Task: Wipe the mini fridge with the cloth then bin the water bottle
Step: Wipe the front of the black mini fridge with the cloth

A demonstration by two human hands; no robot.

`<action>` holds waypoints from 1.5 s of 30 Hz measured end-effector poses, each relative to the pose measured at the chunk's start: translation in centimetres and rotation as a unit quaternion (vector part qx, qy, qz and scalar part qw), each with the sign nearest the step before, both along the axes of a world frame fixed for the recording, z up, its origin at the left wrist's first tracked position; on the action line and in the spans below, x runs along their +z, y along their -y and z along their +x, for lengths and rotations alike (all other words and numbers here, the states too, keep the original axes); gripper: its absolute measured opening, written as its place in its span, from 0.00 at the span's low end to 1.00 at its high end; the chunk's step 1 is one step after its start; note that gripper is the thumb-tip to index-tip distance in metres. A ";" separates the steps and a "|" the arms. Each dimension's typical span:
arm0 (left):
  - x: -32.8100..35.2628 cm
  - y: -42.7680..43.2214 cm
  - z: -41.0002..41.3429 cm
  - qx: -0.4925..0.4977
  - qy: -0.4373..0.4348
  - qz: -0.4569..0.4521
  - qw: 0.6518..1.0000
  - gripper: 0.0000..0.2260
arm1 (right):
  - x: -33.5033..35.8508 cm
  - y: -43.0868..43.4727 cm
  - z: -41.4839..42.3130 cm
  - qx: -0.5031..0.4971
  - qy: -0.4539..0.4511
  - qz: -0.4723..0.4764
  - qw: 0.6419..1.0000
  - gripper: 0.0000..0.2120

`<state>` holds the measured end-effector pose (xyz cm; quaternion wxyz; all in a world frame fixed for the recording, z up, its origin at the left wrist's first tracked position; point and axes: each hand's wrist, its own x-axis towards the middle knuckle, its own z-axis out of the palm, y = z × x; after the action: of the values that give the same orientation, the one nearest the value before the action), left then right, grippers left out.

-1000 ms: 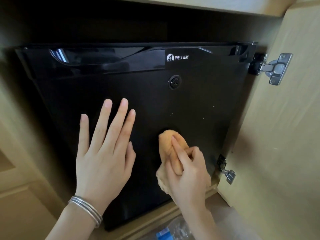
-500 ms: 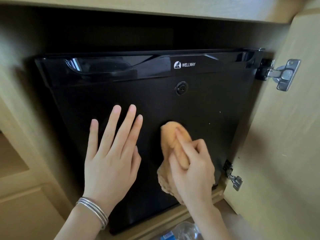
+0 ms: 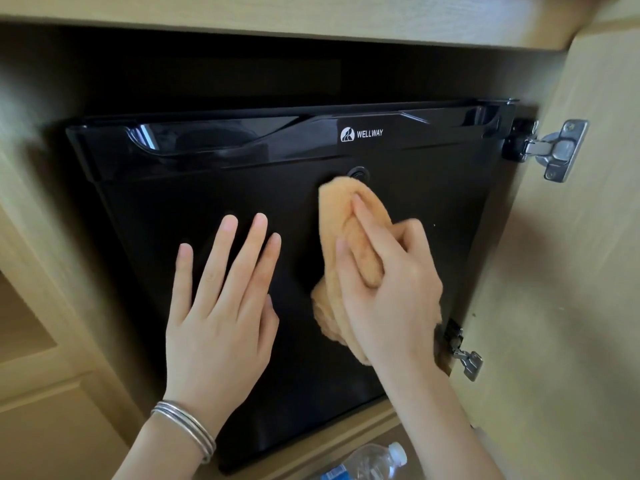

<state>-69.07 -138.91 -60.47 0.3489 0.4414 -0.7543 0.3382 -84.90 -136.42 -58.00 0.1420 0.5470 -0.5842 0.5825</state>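
1. The cloth [image 3: 349, 233], an orange rag, looks soft and limp; it bunches under the fingers and sags in a loose wad below the palm, so it should weigh next to nothing and fold to whatever pressure it gets.
2. The right hand [image 3: 388, 289] is clenched around that cloth, 1 finger stretched along the top fold and the rest curled in, pressing it against the mini fridge [image 3: 194, 202] just below the round lock [image 3: 359, 173].
3. The left hand [image 3: 218, 313] grasps nothing: it lies flat and spread on the door, to the left of the cloth (bracing it, I would guess).
4. The water bottle [image 3: 370, 460] lies at the bottom edge of view, below the fridge, white cap pointing right and blue label showing. It looks like thin clear plastic, light and easily crushed, and likely to roll; the ribbed body near the label seems the surest place to take it.
5. The door is glossy black, hard and smooth, so the cloth should glide; pale specks show to the right of the cloth.
6. The fridge sits inside a pale wooden cabinet [image 3: 277, 15], whose open door [image 3: 571, 306] hangs on 2 metal hinges at the right. Room is tight there.
7. No bin is in view.
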 end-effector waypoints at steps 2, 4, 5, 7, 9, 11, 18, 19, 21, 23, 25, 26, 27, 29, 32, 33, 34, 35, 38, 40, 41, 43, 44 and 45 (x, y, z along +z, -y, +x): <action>0.0 0.0 0.1 -0.001 0.000 0.001 1.000 0.26 | 0.8 0.4 0.6 -0.003 -0.010 0.005 1.000 0.22; 0.1 0.0 0.2 -0.003 0.000 0.004 1.000 0.26 | 0.1 -0.2 0.7 -0.006 -0.012 0.047 0.999 0.23; 0.1 0.0 0.2 -0.003 0.000 0.005 1.000 0.26 | -0.6 -0.7 0.6 0.002 -0.010 0.071 0.997 0.23; 0.1 0.0 0.2 -0.002 0.003 0.005 1.000 0.26 | -1.4 -1.7 0.1 0.018 -0.006 0.094 0.995 0.23; 0.1 0.0 0.2 -0.002 0.005 0.006 1.000 0.26 | -0.6 -1.6 -0.3 0.023 0.003 0.073 0.997 0.22; 0.1 0.0 0.2 -0.003 0.003 0.005 1.000 0.26 | 0.9 -0.6 0.0 0.020 0.017 0.044 0.999 0.22; -0.1 0.1 0.3 -0.005 0.002 -0.005 1.000 0.26 | -0.7 -2.2 -0.5 0.041 -0.056 0.182 0.981 0.22; -0.1 0.1 0.3 -0.007 0.001 -0.004 1.000 0.26 | -1.0 -2.5 -0.7 0.035 -0.050 0.178 0.982 0.22; -0.1 0.0 0.2 -0.007 -0.003 -0.003 1.000 0.26 | -0.4 -2.5 -0.7 0.030 -0.024 0.138 0.990 0.23; 0.0 0.0 0.2 -0.005 0.000 -0.001 1.000 0.25 | 1.2 -1.6 -0.2 0.031 0.002 0.083 0.996 0.23; 0.0 0.0 0.3 -0.004 0.004 0.000 1.000 0.25 | 2.7 -0.5 0.4 -0.003 0.012 0.047 0.999 0.25; 0.0 0.1 0.3 -0.002 0.007 0.001 1.000 0.25 | 3.2 0.0 0.6 -0.030 0.004 0.047 0.998 0.26; 0.0 0.1 0.3 -0.001 0.009 0.002 1.000 0.25 | 3.6 0.1 0.7 -0.054 -0.019 0.061 0.997 0.26; -0.1 0.1 0.3 -0.001 0.007 0.003 1.000 0.25 | 3.4 -0.4 0.9 -0.073 -0.097 0.108 0.987 0.27; -0.2 0.0 0.2 0.001 0.003 0.002 1.000 0.25 | 1.8 -2.6 0.7 -0.005 -0.136 0.199 0.971 0.28; -0.2 0.0 0.2 0.001 0.001 0.003 1.000 0.25 | 1.6 -3.1 0.6 0.004 -0.125 0.194 0.973 0.28; -0.1 -0.1 0.2 0.001 0.000 0.003 1.000 0.25 | 1.8 -3.2 0.4 0.000 -0.109 0.176 0.978 0.28; -0.1 -0.1 0.2 0.003 0.001 0.004 1.000 0.25 | 2.2 -2.9 0.4 -0.012 -0.091 0.157 0.983 0.28; 0.0 -0.1 0.3 0.005 0.008 0.009 1.000 0.25 | 3.4 -1.3 0.5 -0.049 -0.086 0.148 0.984 0.30; 0.1 0.0 0.4 0.004 0.011 0.010 1.000 0.25 | 3.9 -1.2 0.7 -0.057 -0.126 0.167 0.976 0.30; 0.1 0.0 0.4 0.005 0.014 0.008 1.000 0.25 | 3.7 -1.5 0.8 -0.052 -0.154 0.193 0.968 0.30; 0.0 0.1 0.4 0.004 0.015 0.007 1.000 0.25 | 2.9 -2.5 0.6 -0.028 -0.171 0.235 0.956 0.29; -0.1 0.1 0.4 0.002 0.012 0.006 1.000 0.26 | 2.7 -2.8 0.5 -0.023 -0.163 0.236 0.958 0.28; -0.1 0.0 0.4 0.000 0.009 0.006 1.000 0.25 | 2.9 -2.8 0.4 -0.018 -0.149 0.223 0.963 0.29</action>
<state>-68.69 -138.95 -60.52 0.3398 0.4404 -0.7592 0.3379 -84.47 -133.66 -55.15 0.1125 0.6347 -0.6815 0.3465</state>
